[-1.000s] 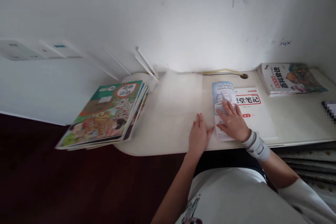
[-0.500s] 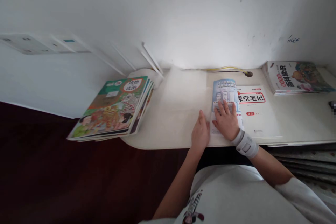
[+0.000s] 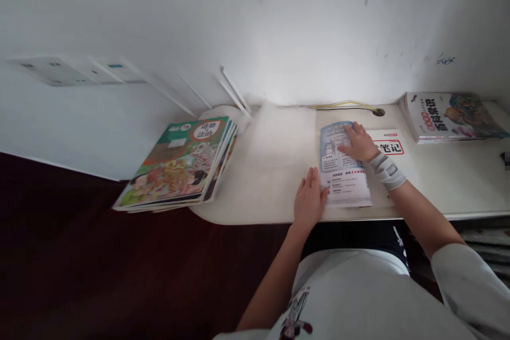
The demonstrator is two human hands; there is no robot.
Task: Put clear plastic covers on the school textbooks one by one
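Observation:
A blue-and-white printed sheet point(image 3: 346, 188) lies over the left part of a white workbook point(image 3: 388, 166) with a red-framed title. Whether the sheet is loose or joined to the workbook, I cannot tell. My right hand point(image 3: 358, 143), with a grey band at its wrist, rests on the sheet's upper right part, fingers apart. It covers some of the sheet's print and part of the workbook's title. At the sheet's lower left edge, my left hand point(image 3: 309, 199) lies with fingers stretched out, its thumb touching the sheet.
On the left, a stack of colourful textbooks point(image 3: 175, 164) reaches past the rounded end of the white desk point(image 3: 247, 191). Another pile of books point(image 3: 450, 117) sits at the right by the wall. A yellow cable point(image 3: 346, 102) runs along the back to a desk hole point(image 3: 379, 112).
My right hand has slid up and to the right across the sheet, uncovering its lower print. The sheet now spreads a little wider over the workbook. My left hand stays by the left edge.

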